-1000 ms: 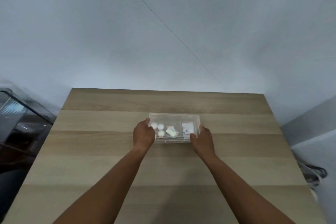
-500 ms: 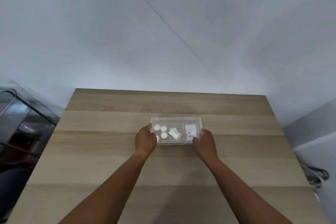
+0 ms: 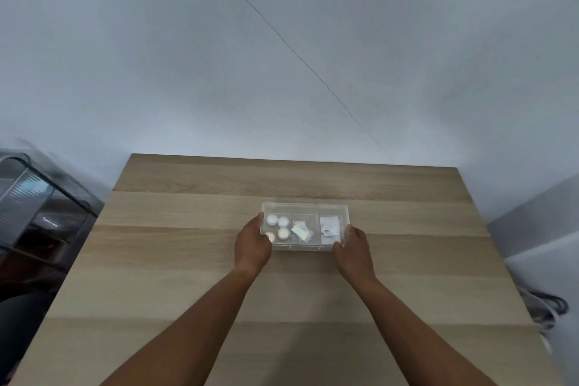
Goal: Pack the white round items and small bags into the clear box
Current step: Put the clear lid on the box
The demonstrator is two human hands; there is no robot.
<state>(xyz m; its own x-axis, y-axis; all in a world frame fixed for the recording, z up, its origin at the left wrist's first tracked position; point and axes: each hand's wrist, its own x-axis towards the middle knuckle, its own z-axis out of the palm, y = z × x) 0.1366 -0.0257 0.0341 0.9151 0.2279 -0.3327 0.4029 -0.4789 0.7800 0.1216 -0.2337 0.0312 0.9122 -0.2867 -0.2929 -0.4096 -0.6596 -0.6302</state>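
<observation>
A clear box with three compartments rests on the wooden table. Its left compartment holds several white round items. A small shiny bag lies in the middle compartment and a white bag in the right one. My left hand grips the box's left end, partly covering one round item. My right hand grips the right end near the front corner.
A dark wire rack stands off the table's left edge. Grey cables lie on the floor at the right. A pale wall rises behind the table's far edge.
Both hands stay on the box's ends. The box and hands have shifted only slightly in view, along with a small camera movement.
</observation>
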